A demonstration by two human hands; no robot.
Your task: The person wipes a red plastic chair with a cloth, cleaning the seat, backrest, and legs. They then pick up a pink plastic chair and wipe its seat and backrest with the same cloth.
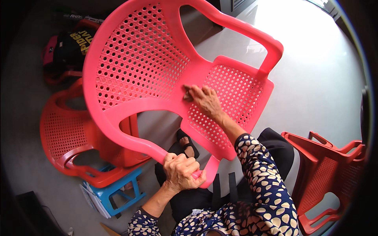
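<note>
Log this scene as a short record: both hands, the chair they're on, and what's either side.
Left hand: gripping an armrest
Right hand: near where back meets seat; holding anything unclear
Chair: pink chair, perforated back and seat
Left side: red chair, blue stool
Right side: another red chair

Grey floor point(287, 114) under white glare point(289, 19)

The glare is strongest ahead and to the right of the right hand point(206, 101). Ahead of that hand stands a dark slatted unit point(240, 5). Left of the left hand point(181, 173): a red chair point(99, 135) and a blue stool point(105, 192); well to its right, red seating point(323, 183).
</note>
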